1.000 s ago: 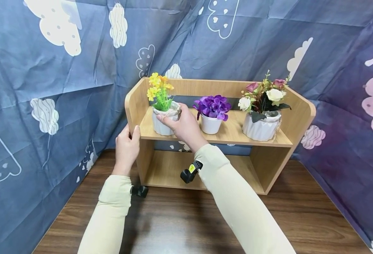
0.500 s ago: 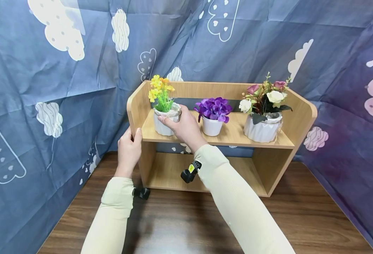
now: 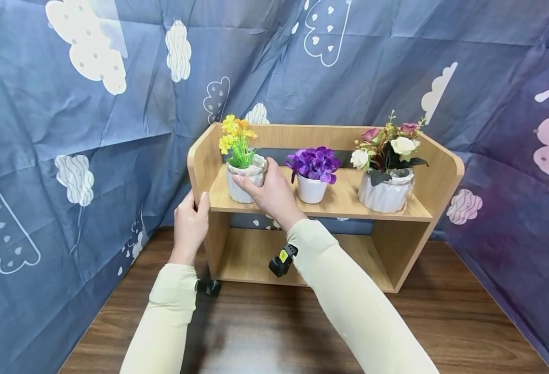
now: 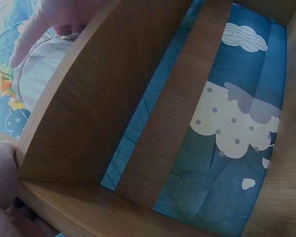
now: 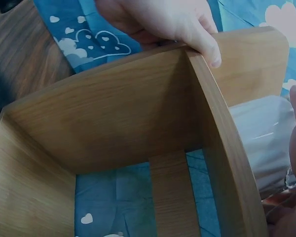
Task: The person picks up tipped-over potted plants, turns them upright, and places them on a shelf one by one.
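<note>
My right hand [image 3: 274,195] grips the rim of a white pot [image 3: 239,187] on the upper board's left end, thumb at the front and fingers around the right side. Yellow and orange flowers [image 3: 232,136] stand upright in this pot. My left hand [image 3: 191,223] holds the front edge of the left side panel of a wooden shelf [image 3: 311,132], thumb on the near face. In the right wrist view, the left hand [image 5: 163,19] has its thumb over the board's edge. The left wrist view shows the pot [image 4: 44,69] partly behind the shelf.
A small white pot of purple flowers [image 3: 313,165] stands mid-board. Farther right is a ribbed white pot [image 3: 383,193] with white and dusky-pink roses. The lower shelf board [image 3: 255,254] lies beneath, on a dark wooden table [image 3: 255,327]. A blue cloud-print cloth [image 3: 129,104] hangs around.
Everything sits slightly lower in the head view as the camera tilts. My right wrist has dropped a little, its hand still at the pot. The left hand keeps its place on the shelf.
</note>
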`<state>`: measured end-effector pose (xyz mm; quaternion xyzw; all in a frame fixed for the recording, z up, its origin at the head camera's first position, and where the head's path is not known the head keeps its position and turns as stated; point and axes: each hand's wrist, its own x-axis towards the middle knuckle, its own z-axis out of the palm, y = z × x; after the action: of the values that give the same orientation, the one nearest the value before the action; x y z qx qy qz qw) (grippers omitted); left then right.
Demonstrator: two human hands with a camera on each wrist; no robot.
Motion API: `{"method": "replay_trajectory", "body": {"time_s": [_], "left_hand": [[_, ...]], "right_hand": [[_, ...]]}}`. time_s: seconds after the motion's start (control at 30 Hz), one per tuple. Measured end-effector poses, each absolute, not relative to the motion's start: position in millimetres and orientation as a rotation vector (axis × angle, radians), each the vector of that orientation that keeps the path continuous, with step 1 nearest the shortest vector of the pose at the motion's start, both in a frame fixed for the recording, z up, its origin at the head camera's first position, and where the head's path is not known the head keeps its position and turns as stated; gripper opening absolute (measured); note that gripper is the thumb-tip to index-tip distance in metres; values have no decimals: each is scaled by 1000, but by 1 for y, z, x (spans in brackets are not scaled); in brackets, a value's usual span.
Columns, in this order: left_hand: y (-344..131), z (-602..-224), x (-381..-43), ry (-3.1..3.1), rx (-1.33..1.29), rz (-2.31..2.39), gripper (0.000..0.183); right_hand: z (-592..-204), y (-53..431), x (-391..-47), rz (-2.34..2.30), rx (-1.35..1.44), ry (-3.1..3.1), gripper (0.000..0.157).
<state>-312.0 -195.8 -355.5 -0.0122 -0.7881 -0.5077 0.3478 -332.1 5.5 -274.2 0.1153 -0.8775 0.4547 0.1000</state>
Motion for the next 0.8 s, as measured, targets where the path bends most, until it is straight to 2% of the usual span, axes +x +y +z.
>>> {"method": "replay_trajectory", "body": {"time_s": [0.1,0.2,0.3,0.4,0.53,0.67,0.73,0.8], "left_hand": [[-194,-354,-314,-2049,-43,-1321,35],[-196,-350,-315,-2082,-61,-1310,35],[-201,-344,-314,-2168,-95,-1280,37],[-207,-337,-307,-2320,-79,-1153,42],[-209,-329,-277,-2440,29,-783,49],[-203,-322,-242,-2198,-42,-520,38],[-195,-319,-230,-2050,-203,-454,33],[-183,-316,-220,-1989,-415,-400,37]], "right_hand": [[-274,13,-323,1205,326,-2607,107],[-273,24,-306,1012,360,-2601,102],[-271,42,-281,832,486,-2555,88],[-273,68,-253,692,688,-2457,68],[-280,107,-222,504,933,-2280,51],[-286,141,-205,348,1022,-2116,56],[-290,154,-199,293,1006,-2082,65],[-295,164,-195,241,974,-2080,73]]}}
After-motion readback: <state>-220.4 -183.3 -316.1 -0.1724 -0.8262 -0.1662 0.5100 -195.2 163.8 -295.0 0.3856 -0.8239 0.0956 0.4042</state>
